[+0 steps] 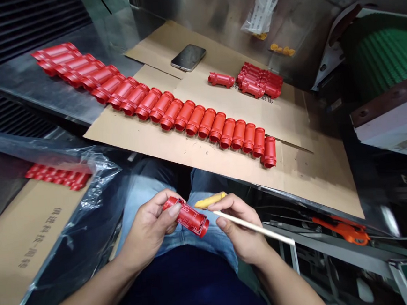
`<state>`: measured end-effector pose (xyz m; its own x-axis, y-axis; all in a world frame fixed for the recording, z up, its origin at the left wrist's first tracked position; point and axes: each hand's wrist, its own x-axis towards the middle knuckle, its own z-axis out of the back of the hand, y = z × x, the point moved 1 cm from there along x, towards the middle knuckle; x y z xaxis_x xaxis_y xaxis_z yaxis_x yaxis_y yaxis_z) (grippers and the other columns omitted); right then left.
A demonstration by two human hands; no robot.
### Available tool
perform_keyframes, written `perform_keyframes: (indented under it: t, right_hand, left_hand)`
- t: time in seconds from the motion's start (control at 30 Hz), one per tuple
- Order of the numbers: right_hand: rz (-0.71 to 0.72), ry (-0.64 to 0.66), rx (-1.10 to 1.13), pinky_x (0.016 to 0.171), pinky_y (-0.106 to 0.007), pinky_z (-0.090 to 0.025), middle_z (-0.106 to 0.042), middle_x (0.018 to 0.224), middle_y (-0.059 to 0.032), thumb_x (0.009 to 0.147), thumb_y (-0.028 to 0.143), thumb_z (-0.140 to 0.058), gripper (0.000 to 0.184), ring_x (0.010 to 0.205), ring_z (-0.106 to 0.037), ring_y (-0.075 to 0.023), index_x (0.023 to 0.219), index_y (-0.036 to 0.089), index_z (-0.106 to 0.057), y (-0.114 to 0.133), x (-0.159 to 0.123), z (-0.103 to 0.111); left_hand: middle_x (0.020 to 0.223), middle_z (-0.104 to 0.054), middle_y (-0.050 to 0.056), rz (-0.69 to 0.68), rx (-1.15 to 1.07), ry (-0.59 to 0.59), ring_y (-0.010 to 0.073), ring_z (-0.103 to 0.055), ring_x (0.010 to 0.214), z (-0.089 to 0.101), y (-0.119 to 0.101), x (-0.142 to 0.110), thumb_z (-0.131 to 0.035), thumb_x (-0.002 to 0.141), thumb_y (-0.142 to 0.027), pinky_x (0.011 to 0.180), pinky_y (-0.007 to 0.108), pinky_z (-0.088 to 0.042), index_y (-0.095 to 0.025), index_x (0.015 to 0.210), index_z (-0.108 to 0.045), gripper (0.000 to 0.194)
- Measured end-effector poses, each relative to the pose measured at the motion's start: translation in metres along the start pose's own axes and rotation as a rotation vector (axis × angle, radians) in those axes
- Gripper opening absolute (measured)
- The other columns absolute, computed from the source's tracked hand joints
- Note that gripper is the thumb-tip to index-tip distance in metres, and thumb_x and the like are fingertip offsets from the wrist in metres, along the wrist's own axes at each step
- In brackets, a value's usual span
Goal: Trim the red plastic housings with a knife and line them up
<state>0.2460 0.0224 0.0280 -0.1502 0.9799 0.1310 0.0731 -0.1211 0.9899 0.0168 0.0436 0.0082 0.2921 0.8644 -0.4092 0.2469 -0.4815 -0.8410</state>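
Between the thumb and fingers of my left hand (156, 222) is a red plastic tube (187, 218), tilted over my lap, with its cut-out, ridged side facing up. My right hand (242, 224) is just right of the tube, pinching a thin pale stick (258, 225) whose long end points down to the right. A yellow finger cover (210, 201) seems to sit on one finger of that hand, its tip close to the tube. Beyond my hands, a long slanted row of red tubes (186, 116) lies side by side on the table.
Cardboard sheets (147, 150) cover much of the metal table. On them are a phone (188, 58) and a cluster of red parts (259, 80). A plastic-lined box (27, 237) with more red pieces (59, 175) stands at left. Orange-handled tool (343, 230) lies below the table's right edge.
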Motion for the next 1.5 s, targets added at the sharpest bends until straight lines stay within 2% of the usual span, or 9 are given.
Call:
perform_keyframes:
  t: [0.17, 0.4, 0.53, 0.73, 0.83, 0.97, 1.2, 1.33, 1.5]
  right_hand:
    - [-0.065, 0.064, 0.272, 0.076, -0.042, -0.071, -0.085, 0.091, -0.0112, 0.104, 0.066, -0.079, 0.046, 0.082, -0.086, -0.0265, 0.102, 0.021, -0.069, -0.012, 0.002, 0.013]
    - [0.291, 0.295, 0.004, 0.075, -0.040, -0.069, -0.067, 0.062, -0.0023, 0.114, 0.086, -0.035, 0.079, 0.064, -0.075, -0.0194, 0.072, 0.026, -0.067, 0.009, -0.001, 0.056]
    - [0.048, -0.022, -0.313, 0.076, -0.040, -0.068, -0.079, 0.083, -0.0061, 0.119, 0.041, -0.061, 0.032, 0.077, -0.077, -0.0215, 0.107, 0.023, -0.085, 0.009, -0.008, 0.043]
    - [0.069, -0.327, -0.315, 0.080, -0.036, -0.070, -0.084, 0.106, -0.0104, 0.093, 0.059, -0.095, 0.045, 0.090, -0.080, -0.0236, 0.114, 0.020, -0.088, 0.005, -0.010, 0.015]
    - [-0.031, -0.367, -0.335, 0.072, -0.032, -0.067, -0.085, 0.098, -0.0078, 0.097, 0.064, -0.088, 0.049, 0.078, -0.080, -0.0213, 0.115, 0.019, -0.085, 0.031, -0.004, 0.056]
    - [-0.275, -0.518, -0.948, 0.075, -0.030, -0.059, -0.085, 0.093, -0.0076, 0.109, 0.059, -0.068, 0.044, 0.081, -0.079, -0.0222, 0.107, 0.018, -0.084, 0.062, 0.024, 0.141]
    - [-0.319, -0.535, -1.177, 0.073, -0.032, -0.043, -0.083, 0.083, -0.0104, 0.109, 0.043, -0.068, 0.029, 0.080, -0.078, -0.0278, 0.101, 0.023, -0.088, 0.039, 0.070, 0.171]
    - [-0.264, -0.603, -1.208, 0.082, -0.035, -0.050, -0.085, 0.103, -0.0145, 0.110, 0.036, -0.063, 0.028, 0.094, -0.080, -0.0300, 0.107, 0.022, -0.087, 0.037, 0.060, 0.165]
    - [0.027, -0.750, -0.861, 0.082, -0.036, -0.061, -0.083, 0.093, -0.0085, 0.115, 0.052, -0.063, 0.038, 0.085, -0.080, -0.0253, 0.113, 0.022, -0.086, 0.069, 0.015, 0.161]
  left_hand:
    - [0.067, -0.047, -0.007, -0.021, -0.013, -0.040, 0.0106, -0.030, 0.056, 0.001, 0.000, -0.001, -0.083, 0.100, -0.058, 0.055, 0.026, -0.023, -0.019, 0.101, -0.071, 0.041]
    - [0.067, -0.052, -0.004, -0.047, -0.107, -0.052, 0.0093, -0.037, 0.057, 0.004, -0.003, 0.000, -0.086, 0.100, -0.052, 0.055, 0.023, -0.029, -0.017, 0.102, -0.076, 0.036]
    - [0.066, -0.058, -0.003, 0.050, -0.332, 0.035, 0.0072, -0.036, 0.051, -0.013, -0.005, 0.004, -0.081, 0.105, -0.048, 0.052, 0.022, -0.028, -0.018, 0.108, -0.078, 0.030]
    - [0.078, -0.075, 0.006, 0.293, -0.422, 0.348, 0.0075, -0.043, 0.050, -0.073, 0.004, 0.013, -0.075, 0.108, -0.057, 0.053, 0.024, -0.033, -0.017, 0.104, -0.074, 0.040]
    - [0.083, -0.080, 0.011, 0.246, -0.206, 0.520, 0.0111, -0.048, 0.051, -0.092, 0.000, 0.023, -0.062, 0.111, -0.072, 0.052, 0.026, -0.034, -0.018, 0.123, -0.070, 0.055]
    - [0.087, -0.080, 0.008, -0.018, 0.146, 0.510, 0.0140, -0.052, 0.054, -0.085, -0.041, 0.047, -0.070, 0.108, -0.067, 0.054, 0.029, -0.040, -0.020, 0.142, -0.064, 0.059]
    - [0.090, -0.078, 0.001, -0.715, 0.875, 0.031, 0.0176, -0.059, 0.072, -0.066, -0.186, 0.149, -0.068, 0.113, -0.043, 0.076, 0.033, -0.048, -0.019, 0.131, -0.077, 0.031]
    - [0.098, -0.074, 0.005, -0.741, 1.019, -0.095, 0.0325, -0.069, 0.117, -0.087, -0.226, 0.257, -0.089, 0.088, -0.016, 0.121, 0.047, -0.042, -0.016, 0.103, -0.077, 0.019]
    - [0.099, -0.072, 0.009, -0.617, 0.925, -0.048, 0.0413, -0.064, 0.142, -0.115, -0.226, 0.345, -0.094, 0.075, -0.005, 0.119, 0.041, -0.049, -0.018, 0.065, -0.053, 0.044]
